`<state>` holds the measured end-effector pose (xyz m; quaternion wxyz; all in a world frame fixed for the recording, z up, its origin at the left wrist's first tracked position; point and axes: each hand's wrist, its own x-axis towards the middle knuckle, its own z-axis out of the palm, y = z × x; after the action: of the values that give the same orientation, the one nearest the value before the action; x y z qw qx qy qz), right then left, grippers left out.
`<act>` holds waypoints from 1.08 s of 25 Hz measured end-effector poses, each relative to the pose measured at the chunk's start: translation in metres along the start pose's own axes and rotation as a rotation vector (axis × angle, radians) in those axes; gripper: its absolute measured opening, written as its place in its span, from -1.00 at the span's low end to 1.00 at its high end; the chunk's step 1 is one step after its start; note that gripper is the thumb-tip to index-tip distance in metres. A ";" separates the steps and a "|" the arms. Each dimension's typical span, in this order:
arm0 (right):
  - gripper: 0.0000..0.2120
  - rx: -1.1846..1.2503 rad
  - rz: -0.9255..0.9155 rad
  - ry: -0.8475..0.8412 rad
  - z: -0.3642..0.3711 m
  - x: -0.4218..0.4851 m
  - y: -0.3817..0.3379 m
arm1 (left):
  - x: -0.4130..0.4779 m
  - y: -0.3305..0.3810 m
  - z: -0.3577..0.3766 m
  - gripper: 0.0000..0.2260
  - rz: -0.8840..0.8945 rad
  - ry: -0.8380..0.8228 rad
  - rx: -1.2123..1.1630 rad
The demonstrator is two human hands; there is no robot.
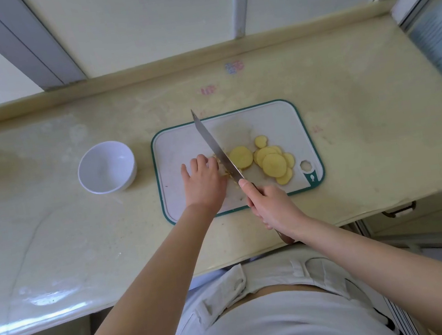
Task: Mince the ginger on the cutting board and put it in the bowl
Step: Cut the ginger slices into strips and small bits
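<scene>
Centre of frame: white cutting board (264, 120), green rim, on pale desk (367, 129). Right hand (270, 205) grips knife (215, 145) handle, forefinger on blade spine; tip points toward upper frame. Left hand (203, 183) just left of blade, fingers curled over cut ginger (226, 173). Round ginger slices (273, 165) overlapping right of blade. White bowl (107, 168) left of board, apart from it.
</scene>
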<state>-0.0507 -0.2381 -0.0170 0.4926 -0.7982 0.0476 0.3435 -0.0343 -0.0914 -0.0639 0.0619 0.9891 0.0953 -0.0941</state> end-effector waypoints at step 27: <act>-0.44 -0.183 0.081 0.007 0.008 0.022 0.008 | -0.019 -0.007 0.021 -0.84 0.031 0.163 -0.302</act>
<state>-0.0411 -0.2298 -0.0388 0.4033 -0.8385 0.0499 0.3631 -0.0574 -0.0908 -0.0810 0.2032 0.9742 0.0977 0.0025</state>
